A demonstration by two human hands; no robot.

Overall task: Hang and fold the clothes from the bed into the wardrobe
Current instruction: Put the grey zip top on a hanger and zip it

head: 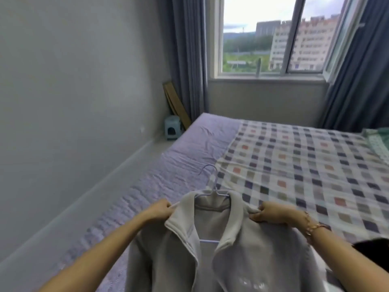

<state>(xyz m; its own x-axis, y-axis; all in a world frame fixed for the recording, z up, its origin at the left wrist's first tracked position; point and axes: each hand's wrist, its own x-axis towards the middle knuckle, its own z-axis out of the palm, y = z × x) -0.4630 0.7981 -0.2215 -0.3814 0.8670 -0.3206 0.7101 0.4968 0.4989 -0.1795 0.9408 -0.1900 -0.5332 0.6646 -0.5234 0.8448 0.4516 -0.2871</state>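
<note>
A grey collared fleece jacket (252, 256) lies front-up on the bed (181, 157), with a thin pale hanger (212, 186) inside its neck and the hook pointing away from me. My left hand (160, 209) pinches the jacket's left shoulder by the collar. At the right shoulder, my right hand (271, 213), with a bracelet on its wrist, grips the fabric. The wardrobe is not in view.
A checked sheet (305, 165) covers the right of the bed, with lilac bedding at the left. A dark garment (374, 249) lies at the right edge. A small blue stool (172, 127) and boards stand in the far corner under the curtain. A strip of floor runs along the left wall.
</note>
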